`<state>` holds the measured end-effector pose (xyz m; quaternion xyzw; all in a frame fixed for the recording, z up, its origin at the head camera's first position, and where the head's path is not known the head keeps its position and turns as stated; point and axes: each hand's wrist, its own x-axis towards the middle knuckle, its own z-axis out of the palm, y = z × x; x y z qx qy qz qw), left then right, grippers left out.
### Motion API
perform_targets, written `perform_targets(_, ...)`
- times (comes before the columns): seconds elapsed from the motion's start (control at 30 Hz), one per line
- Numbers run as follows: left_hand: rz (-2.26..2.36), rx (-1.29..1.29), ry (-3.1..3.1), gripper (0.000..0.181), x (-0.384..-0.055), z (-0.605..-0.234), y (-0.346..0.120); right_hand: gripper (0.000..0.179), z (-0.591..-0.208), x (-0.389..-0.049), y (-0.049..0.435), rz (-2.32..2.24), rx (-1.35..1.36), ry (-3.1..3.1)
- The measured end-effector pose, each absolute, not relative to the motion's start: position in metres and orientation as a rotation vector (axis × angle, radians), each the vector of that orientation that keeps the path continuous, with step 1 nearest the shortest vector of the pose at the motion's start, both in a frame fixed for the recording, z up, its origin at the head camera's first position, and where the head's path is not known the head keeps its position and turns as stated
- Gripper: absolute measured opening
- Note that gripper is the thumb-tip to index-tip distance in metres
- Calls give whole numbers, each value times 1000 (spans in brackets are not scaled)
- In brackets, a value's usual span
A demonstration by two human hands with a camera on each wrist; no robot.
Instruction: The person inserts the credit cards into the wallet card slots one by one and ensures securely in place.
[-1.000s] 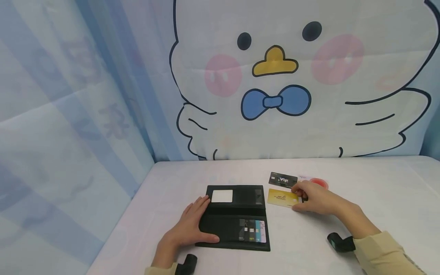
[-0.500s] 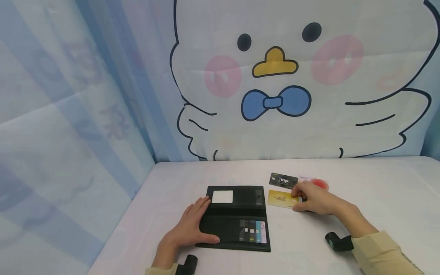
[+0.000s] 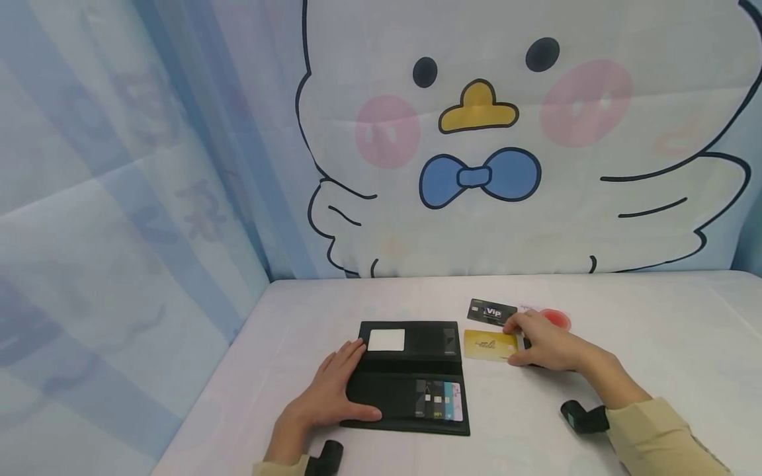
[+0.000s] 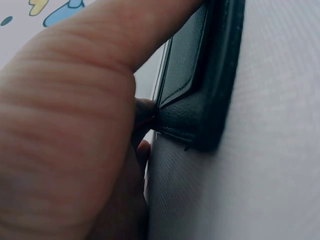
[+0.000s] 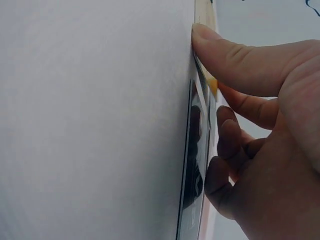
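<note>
My left hand (image 3: 327,390) rests along the left edge of an opened black wallet (image 3: 389,383), fingers straight and spread, thumb across its lower flap. In the left wrist view the thumb lies over the wallet's edge (image 4: 212,100). My right hand (image 3: 550,344) pinches the right end of a gold card (image 3: 485,345) between thumb and index finger. The right wrist view shows that card tilted at the thumb, above a card with a dark pattern (image 5: 192,155), mostly hidden by the hand in the head view. The other right fingers are curled.
Behind the gold card lies a black VIP card (image 3: 492,311), beside a pale card with a red circle (image 3: 558,318), partly covered by my right hand. Several cards (image 3: 440,400) sit in the wallet's lower slots, and a white rectangle (image 3: 385,340) shows on its upper flap.
The gold card has turned very slightly in the right fingers. The left hand and the wallet have kept their places.
</note>
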<state>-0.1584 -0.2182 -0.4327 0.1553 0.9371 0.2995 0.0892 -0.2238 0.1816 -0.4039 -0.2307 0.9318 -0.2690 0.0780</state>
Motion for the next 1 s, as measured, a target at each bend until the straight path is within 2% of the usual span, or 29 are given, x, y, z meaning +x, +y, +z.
perform_targets(0.37,886,465,2786,118,-158,-431,-218,49,-403,-220,179,-852,-756,2813)
perform_targets(1.0,879,462,2791,118,-158,-432,-218,59,-404,-215,180,-881,-677,2818)
